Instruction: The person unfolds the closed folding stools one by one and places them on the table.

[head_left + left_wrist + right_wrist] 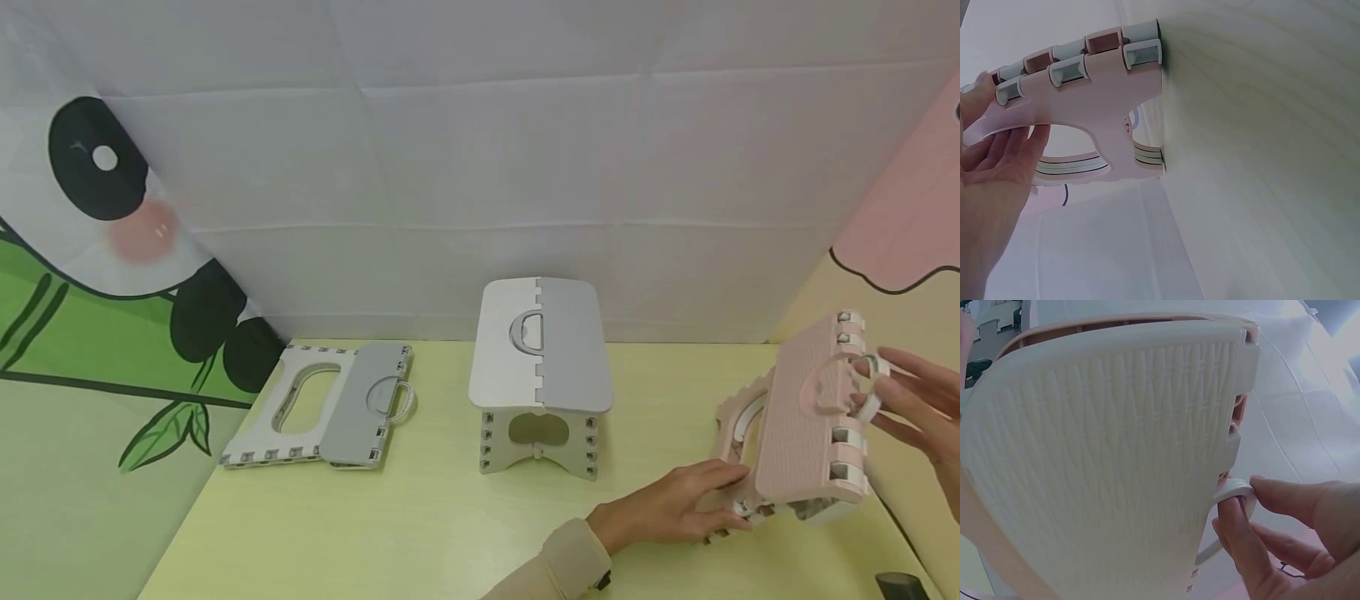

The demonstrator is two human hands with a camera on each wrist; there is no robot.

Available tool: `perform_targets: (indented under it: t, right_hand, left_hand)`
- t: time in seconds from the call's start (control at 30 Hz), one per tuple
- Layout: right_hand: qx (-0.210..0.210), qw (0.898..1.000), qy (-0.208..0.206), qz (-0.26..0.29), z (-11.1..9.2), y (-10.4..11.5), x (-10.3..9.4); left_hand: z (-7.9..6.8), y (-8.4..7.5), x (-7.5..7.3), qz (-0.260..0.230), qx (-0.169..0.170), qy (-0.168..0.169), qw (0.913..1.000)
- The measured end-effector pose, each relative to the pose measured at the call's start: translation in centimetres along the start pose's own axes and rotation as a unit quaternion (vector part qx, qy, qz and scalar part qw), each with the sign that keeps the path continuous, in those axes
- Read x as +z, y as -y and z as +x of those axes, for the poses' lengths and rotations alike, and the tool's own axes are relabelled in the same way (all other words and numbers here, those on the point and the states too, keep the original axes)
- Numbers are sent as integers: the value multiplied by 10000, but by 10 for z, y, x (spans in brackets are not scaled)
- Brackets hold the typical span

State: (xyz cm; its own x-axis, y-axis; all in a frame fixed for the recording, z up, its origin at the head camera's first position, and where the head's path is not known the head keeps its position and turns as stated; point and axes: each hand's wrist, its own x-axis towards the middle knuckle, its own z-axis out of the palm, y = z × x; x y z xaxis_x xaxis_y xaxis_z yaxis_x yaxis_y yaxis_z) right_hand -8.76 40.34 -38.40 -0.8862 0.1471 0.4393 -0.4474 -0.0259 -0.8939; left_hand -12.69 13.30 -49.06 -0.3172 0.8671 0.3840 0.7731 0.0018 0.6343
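Observation:
A pink and white folding step stool [806,417], partly folded, is tilted at the table's right end. My left hand [678,508] grips its pink leg panel [1110,106] from the near left, thumb on one side and fingers reaching through the opening. On the other side, my right hand [930,408] pinches the white carry handle [1233,486] between thumb and fingers. The right wrist view shows the stool's white woven-textured top half [1104,456] close up, the handle loop sticking out past the hinge edge. In the left wrist view, the leg panel's lower end meets the tabletop.
A grey and white folding stool [573,342] stands unfolded at the table's back middle. To its left another grey and white stool [356,408] lies partly folded, handle out. A dark object [900,586] sits at the near right corner. A white sheet [487,167] hangs behind.

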Motion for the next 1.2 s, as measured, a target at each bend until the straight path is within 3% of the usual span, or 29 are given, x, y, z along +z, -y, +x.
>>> perform_targets:
  t: [0.23,0.57,0.93,1.2]
  right_hand:
    - [116,9997,-136,-169,0,5,7]
    - [-14,9996,-174,-217,-3,4,9]
    - [103,9988,-303,-373,-3,7,15]
    - [95,9996,-270,39,0,9,18]
  left_hand:
    - [1,0,1,-62,-191,120,9997]
    - [3,-1,2,-237,-211,174,9993]
    - [4,1,4,-841,-131,254,9960]
    - [5,2,3,-950,-217,267,9949]
